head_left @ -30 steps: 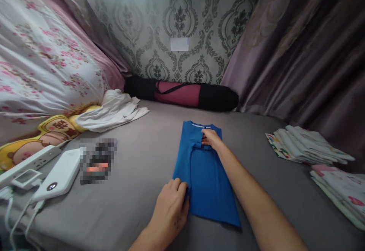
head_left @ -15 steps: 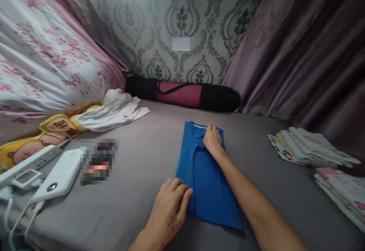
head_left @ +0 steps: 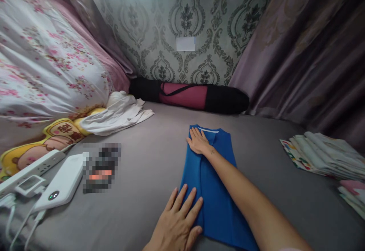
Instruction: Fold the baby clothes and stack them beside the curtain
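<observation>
A blue shirt (head_left: 216, 190) lies folded into a long narrow shape on the grey bed sheet (head_left: 137, 175). Its collar, with a white strip inside, points toward the far wall. My right hand (head_left: 198, 140) rests flat on the upper left part of the shirt, just below the collar, fingers extended. Nearer to me, my left hand (head_left: 181, 216) is spread over the shirt's lower left edge, partly on the sheet. Neither hand grips anything. My right forearm covers part of the shirt's right side.
Folded cloths (head_left: 327, 156) are stacked at the right. On the left lie a white power bank (head_left: 61, 182), a power strip (head_left: 34, 169), a blurred-out object (head_left: 102, 167) and a crumpled white cloth (head_left: 118, 116). A black and maroon long bag (head_left: 182, 96) lies along the wall.
My right hand has moved from the collar's right side to the left and flattened out. My left hand's fingers have spread flat. The view has shifted slightly.
</observation>
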Motion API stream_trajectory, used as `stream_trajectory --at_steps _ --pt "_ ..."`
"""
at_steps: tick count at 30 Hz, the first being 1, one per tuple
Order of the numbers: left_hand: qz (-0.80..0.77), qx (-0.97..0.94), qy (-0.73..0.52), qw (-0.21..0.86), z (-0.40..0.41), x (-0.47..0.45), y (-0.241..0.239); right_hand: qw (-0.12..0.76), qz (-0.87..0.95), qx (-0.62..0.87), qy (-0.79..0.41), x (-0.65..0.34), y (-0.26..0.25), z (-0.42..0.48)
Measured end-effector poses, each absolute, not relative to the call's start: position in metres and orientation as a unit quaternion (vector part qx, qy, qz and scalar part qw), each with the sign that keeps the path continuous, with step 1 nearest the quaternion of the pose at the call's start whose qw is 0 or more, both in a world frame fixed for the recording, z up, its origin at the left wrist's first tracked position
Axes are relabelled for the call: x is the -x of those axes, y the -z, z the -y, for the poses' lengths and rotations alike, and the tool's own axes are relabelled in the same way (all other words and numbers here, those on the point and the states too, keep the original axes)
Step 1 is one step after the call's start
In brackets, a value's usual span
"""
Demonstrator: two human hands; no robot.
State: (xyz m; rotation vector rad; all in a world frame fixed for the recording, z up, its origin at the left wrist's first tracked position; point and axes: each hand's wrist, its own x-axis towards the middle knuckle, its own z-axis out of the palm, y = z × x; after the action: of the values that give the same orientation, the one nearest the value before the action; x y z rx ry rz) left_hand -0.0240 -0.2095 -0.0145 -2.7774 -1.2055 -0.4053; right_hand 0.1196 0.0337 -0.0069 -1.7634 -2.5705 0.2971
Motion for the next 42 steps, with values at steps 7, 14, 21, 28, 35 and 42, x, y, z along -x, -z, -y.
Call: stream_trajectory --at_steps 7,14,21,28,35,42 --pt "0.332 0.925 0.160 0.097 0.210 0.031 0.016 0.029 0.822 0.562 -0.087 -0.120 0.014 -0.069" --pt "0.275 0.936 0.163 0.148 0.219 0.034 0.011 0.070 0.819 0.563 -0.093 -0.122 0.018 -0.076" --pt "0.296 0.946 0.130 0.005 0.228 0.036 0.003 0.142 0.811 0.557 -0.112 -0.137 -0.005 -0.054" --pt "0.331 0.931 0.111 -0.109 0.240 0.033 -0.018 0.082 0.769 0.623 -0.120 -0.170 0.001 -0.006" --pt "0.388 0.890 0.180 -0.159 0.232 0.055 -0.028 0.184 0.775 0.575 -0.187 -0.202 -0.018 0.027" --pt "0.390 0.893 0.178 -0.139 0.224 0.090 -0.017 0.131 0.789 0.545 -0.250 -0.264 -0.027 0.166"
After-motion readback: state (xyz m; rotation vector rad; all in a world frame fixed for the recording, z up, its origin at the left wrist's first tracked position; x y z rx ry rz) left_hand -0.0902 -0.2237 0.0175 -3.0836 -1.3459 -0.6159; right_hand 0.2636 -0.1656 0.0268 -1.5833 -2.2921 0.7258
